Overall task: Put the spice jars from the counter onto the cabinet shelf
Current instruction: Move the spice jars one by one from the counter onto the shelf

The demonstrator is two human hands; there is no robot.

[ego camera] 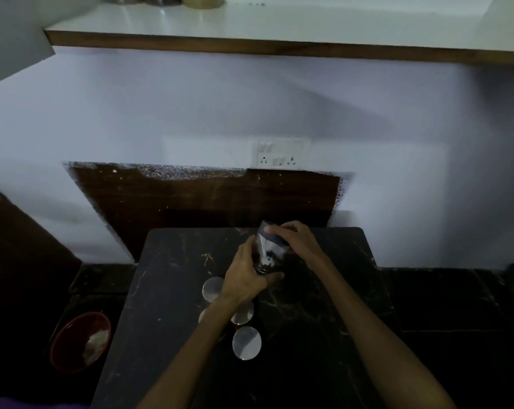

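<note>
Lids: four silver jar tops (246, 342) cluster on the dark counter (308, 320), nearest the camera, partly under the left forearm
Bowl: red bowl (80, 341) sits low, left of the counter
Left hand: left hand (245, 280) wraps its fingers round the jar's base
Jar: jar (268, 248) is tilted, held above the counter's far half, dark contents inside
Right hand: right hand (294, 237) grips the jar's dark cap
Shelf: white shelf (279, 22) runs high above the counter, with containers (202, 0) at its left end

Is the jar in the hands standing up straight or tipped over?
Tipped. The jar leans, its dark lid end up and away; the left hand grips its bottom, the right hand its lid.
</note>
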